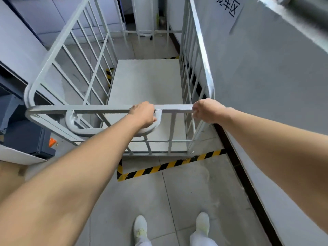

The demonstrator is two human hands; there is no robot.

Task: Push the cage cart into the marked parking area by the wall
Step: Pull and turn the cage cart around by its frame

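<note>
A white metal cage cart [53,55] with barred sides and a flat grey floor stands in front of me, its right side close along the grey wall [257,71]. My left hand [142,114] grips the curved handle and the near top rail. My right hand [206,110] holds the near right corner of that rail. Yellow-and-black striped tape [170,165] marks the parking area on the floor. The near strip lies just outside the cart's near edge, and more tape shows at the cart's left and far ends.
A paper sign [229,7] hangs on the wall above the cart. Dark blue equipment with an orange part [52,142] stands at the left, close to the cart. A white cylinder [145,15] stands beyond the far end. My white shoes [141,227] are on grey tiles.
</note>
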